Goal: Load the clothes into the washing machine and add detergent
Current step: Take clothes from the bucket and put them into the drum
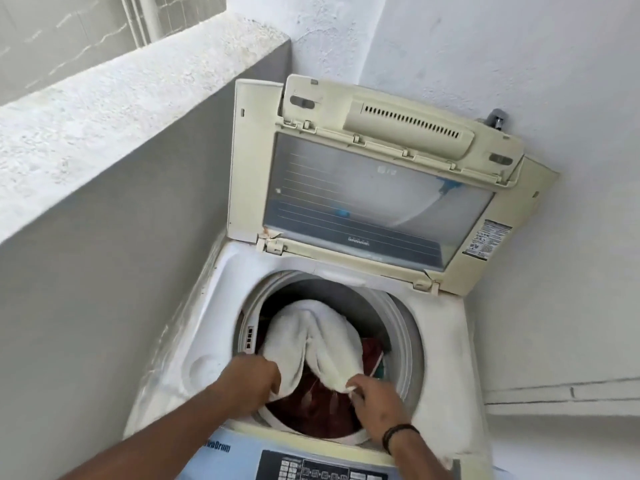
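Note:
A top-loading washing machine (446, 344) stands in the corner with its lid (377, 188) folded up against the wall. In the drum opening a white towel (311, 337) is draped over dark red clothes (315, 410). My left hand (254, 374) grips the towel's near left edge. My right hand (375, 393) pinches the towel's near right corner, with a dark band on its wrist. Both hands are over the front of the drum. No detergent is in view.
A rough concrete parapet wall (114, 133) runs close along the machine's left side. White walls close in behind and to the right. The control panel (322, 471) lies at the bottom edge, below my arms. A metal tap (497, 121) shows behind the lid.

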`<state>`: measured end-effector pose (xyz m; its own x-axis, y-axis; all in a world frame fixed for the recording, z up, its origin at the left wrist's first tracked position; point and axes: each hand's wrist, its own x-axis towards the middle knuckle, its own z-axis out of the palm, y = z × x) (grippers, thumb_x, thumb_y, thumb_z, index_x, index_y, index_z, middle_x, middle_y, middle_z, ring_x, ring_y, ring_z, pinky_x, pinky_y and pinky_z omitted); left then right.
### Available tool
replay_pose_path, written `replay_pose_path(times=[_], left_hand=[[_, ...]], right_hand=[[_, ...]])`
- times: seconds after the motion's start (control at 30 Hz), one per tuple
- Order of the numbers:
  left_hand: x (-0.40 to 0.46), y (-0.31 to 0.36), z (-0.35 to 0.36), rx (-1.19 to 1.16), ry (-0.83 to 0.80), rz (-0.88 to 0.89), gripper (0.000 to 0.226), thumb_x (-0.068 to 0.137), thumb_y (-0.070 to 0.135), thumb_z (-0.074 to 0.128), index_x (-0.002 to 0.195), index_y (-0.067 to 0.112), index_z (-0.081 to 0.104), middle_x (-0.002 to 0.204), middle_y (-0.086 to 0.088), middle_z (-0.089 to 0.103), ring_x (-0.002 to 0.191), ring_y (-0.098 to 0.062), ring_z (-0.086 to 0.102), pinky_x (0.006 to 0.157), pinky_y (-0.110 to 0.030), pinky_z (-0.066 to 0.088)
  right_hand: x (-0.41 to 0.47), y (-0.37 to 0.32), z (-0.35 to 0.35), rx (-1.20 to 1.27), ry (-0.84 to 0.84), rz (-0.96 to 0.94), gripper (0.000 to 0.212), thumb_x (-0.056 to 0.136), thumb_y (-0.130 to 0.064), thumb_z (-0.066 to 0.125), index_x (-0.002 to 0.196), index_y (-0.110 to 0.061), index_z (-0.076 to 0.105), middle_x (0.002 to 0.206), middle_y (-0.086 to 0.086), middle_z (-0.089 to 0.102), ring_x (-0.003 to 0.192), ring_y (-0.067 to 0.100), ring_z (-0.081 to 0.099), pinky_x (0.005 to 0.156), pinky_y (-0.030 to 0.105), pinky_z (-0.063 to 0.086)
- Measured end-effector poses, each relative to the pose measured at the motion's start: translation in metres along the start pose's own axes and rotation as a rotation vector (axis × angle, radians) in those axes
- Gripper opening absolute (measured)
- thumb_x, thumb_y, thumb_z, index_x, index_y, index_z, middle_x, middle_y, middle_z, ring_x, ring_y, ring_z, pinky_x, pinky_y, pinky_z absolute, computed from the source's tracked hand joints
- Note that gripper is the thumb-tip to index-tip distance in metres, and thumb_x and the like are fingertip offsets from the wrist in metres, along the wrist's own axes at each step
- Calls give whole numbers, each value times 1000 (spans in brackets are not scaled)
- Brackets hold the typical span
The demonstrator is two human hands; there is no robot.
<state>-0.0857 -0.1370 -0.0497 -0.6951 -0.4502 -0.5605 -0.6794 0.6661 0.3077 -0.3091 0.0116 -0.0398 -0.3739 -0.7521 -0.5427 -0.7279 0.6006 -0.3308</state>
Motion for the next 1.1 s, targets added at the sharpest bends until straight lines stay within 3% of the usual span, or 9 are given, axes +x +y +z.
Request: replay_pose_path(times=[0.27,0.57,0.7,0.8,0.87,0.9,0.97,1.03,1.1], left_hand=[[17,24,12,70,-45,-66,41,92,7,54,121,31,70,128,-4,63,118,-26,57,97,-38,44],[114,43,9,-215,261,-273,32,92,28,50,120,30,64,112,-8,70,105,-32,65,84,-37,54],[163,29,56,-52,-7,-269,61,96,40,55,151,45,29,162,-7,30,147,-37,28,114,-53,34],[173,14,90,34,-335,-285,84,93,50,59,158,44,7,169,1,-4,154,-39,-5,117,-64,12],[169,10,96,3,-523,-278,74,94,46,60,158,37,23,166,-2,20,147,-35,25,116,-49,30],[165,10,95,-56,-574,-286,66,95,43,62,154,31,37,154,-4,41,127,-26,50,101,-34,45],[158,12,91,-173,-563,-300,46,93,33,65,138,20,61,111,-1,65,75,-9,56,60,-19,43],[151,13,80,-203,-495,-300,38,94,28,63,131,19,65,101,1,67,75,-10,55,62,-19,41],[140,13,67,-228,-440,-303,44,95,32,62,138,23,60,124,-4,67,100,-15,60,83,-24,46]], right_hand=[[34,15,23,-154,-424,2,25,84,-22,52,99,-16,71,109,4,70,103,22,65,75,20,43],[148,18,43,-148,-356,-92,30,88,-23,59,115,-12,68,117,9,68,103,26,65,85,30,54],[191,31,85,-80,-280,-46,41,93,-33,50,129,-15,57,133,13,55,120,33,55,99,39,48],[209,36,120,-89,-474,43,81,82,-52,53,153,-23,26,146,14,39,132,37,43,109,50,39],[214,33,136,-173,-668,17,93,75,-52,57,155,-22,21,149,14,39,132,35,45,108,50,41],[213,30,138,-239,-777,-17,93,72,-48,62,154,-20,27,148,13,43,128,33,49,106,48,45],[205,26,138,-369,-944,-70,88,68,-43,68,148,-18,42,143,10,50,121,29,54,101,44,48],[191,24,127,-368,-1000,-96,78,78,-39,69,148,-18,42,143,9,49,124,30,53,102,42,48],[176,22,109,-282,-981,-75,71,89,-33,65,152,-17,36,150,10,44,132,30,48,108,41,44]])
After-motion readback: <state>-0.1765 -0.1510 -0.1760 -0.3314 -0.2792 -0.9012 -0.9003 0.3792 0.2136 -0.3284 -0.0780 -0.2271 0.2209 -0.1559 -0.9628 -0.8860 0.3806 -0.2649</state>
